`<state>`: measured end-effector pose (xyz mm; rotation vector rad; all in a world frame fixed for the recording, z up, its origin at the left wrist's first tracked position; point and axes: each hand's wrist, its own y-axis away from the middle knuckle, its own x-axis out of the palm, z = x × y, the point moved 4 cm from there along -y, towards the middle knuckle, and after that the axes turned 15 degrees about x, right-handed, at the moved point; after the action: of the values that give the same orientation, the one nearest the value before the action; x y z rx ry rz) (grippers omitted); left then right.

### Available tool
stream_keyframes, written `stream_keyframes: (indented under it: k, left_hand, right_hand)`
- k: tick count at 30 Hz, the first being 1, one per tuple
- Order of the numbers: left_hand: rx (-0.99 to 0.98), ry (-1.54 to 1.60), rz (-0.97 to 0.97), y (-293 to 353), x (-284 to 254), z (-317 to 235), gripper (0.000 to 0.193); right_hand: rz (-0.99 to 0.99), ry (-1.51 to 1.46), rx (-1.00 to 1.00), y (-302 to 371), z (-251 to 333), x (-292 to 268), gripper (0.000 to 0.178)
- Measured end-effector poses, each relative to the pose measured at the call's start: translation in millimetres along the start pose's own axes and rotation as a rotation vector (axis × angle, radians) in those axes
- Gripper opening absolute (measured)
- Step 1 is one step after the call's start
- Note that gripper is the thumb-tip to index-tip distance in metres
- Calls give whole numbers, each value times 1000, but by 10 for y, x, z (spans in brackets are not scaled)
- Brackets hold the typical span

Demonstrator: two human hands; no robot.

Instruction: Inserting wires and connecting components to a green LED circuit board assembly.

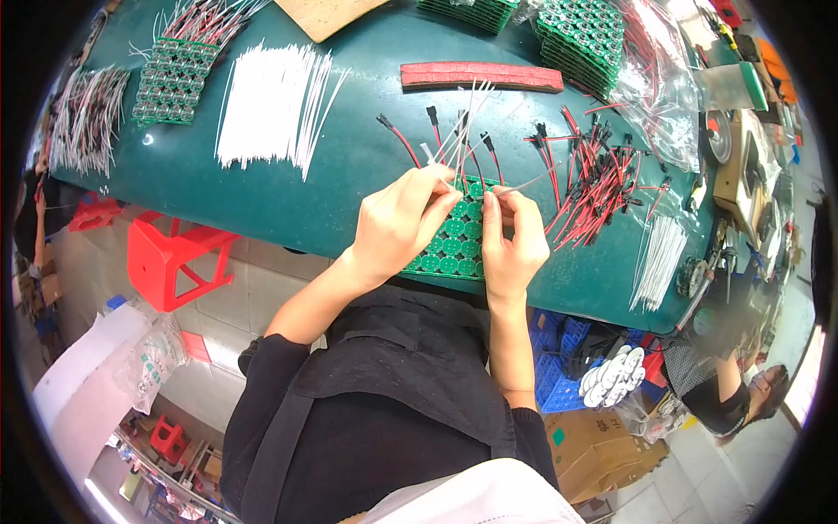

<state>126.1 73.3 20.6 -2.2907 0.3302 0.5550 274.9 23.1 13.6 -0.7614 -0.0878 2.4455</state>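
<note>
A green panel of small round-cornered circuit boards (454,236) lies at the table's near edge, between my hands and partly under them. My left hand (406,214) is closed, thumb against fingers, on several thin white wires (467,122) that fan up and away from it. At the panel's right side my right hand (515,240) pinches a thin wire (528,185) whose end sticks out to the right; the fingertips hide the rest. Red-and-black leads with black connectors (401,140) stand out beyond the panel's far edge. How they join the boards is hidden.
On the green table (288,205) are a bundle of white wires (271,105), a pile of connector leads (602,183), shorter white wires (661,262), a red bar (480,76) and stacked circuit panels (580,39). A red stool (175,262) stands left; another person (711,384) is at right.
</note>
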Motion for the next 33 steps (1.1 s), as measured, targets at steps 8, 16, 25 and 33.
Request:
stream_keyframes:
  k: [8,16,25,33]
  left_hand:
    - [-1,56,17,-21,87,-16,17]
    - [59,-5,24,-27,133,-6,16]
    - [120,-118,100,-114,170,-91,43]
    - [26,58,99,-137,139,-99,37]
  right_hand:
    - [13,91,-81,2,35,14,18]
    - [-27,34,3,-21,22,-129,16]
    - [-23,-51,123,-2,-135,-158,14]
    - [-51,44,4,-5,-99,-121,16]
